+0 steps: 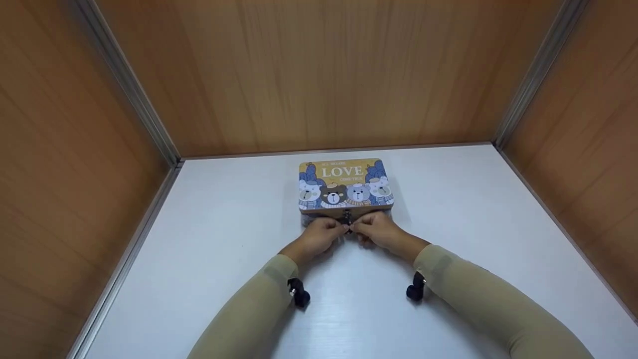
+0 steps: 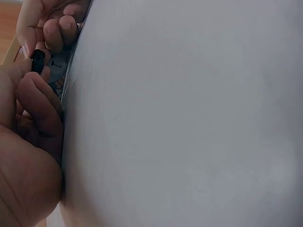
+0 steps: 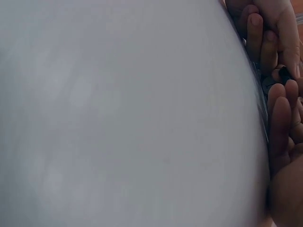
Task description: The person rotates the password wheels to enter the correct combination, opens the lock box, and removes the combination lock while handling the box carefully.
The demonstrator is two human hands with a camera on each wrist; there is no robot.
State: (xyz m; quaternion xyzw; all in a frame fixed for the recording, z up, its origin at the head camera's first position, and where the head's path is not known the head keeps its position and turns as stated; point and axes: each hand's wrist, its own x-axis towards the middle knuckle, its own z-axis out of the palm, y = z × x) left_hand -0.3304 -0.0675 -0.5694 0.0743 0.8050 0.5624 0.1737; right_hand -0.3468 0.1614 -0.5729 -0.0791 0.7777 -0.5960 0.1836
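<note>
A tin box with cartoon bears and the word LOVE on its lid stands closed on the white table. At the middle of its front hangs a small black padlock, largely covered by fingers. My left hand pinches the padlock from the left side, thumb and forefinger together. From the right, my right hand pinches it too, and the fingertips of both hands nearly meet. In the right wrist view the dark padlock shows between the fingertips, with the other fingers curled below.
The white table runs back to a wood-grain panel. Similar panels with metal corner strips stand at left and right. A small black camera is strapped to the left wrist and another black camera to the right.
</note>
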